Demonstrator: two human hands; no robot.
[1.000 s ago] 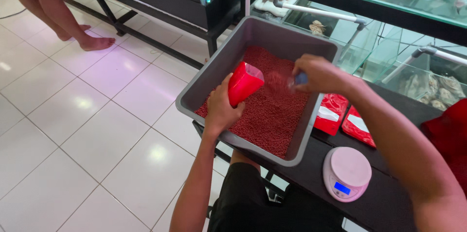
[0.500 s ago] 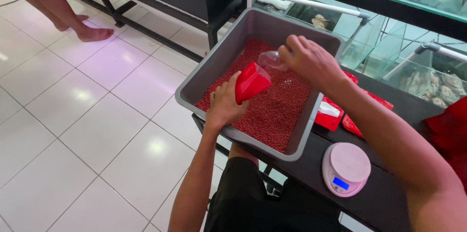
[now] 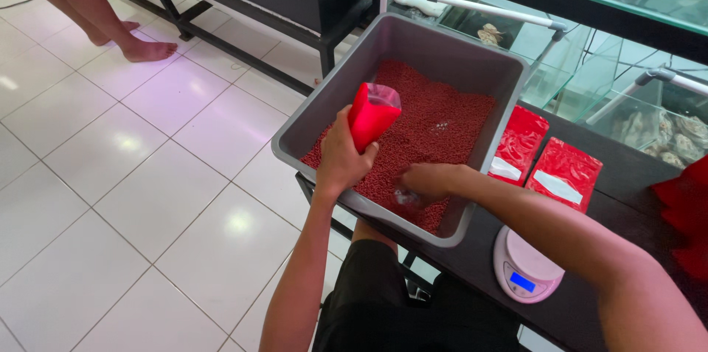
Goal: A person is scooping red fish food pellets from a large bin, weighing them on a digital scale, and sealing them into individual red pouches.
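left hand (image 3: pixel 341 160) grips red pouch (image 3: pixel 372 114); right hand (image 3: pixel 426 181) maybe scooping.

My left hand (image 3: pixel 341 160) gripped an open red pouch (image 3: pixel 371 116), tilted above the grey tub (image 3: pixel 442 49) of red pellets (image 3: pixel 442 134). My right hand (image 3: pixel 428 181) pressed down into the pellets near the tub's near wall. Two sealed red pouches (image 3: pixel 542 160) lay beside the tub, a small white scale (image 3: pixel 522 265) just before them on the dark table (image 3: pixel 634 175)
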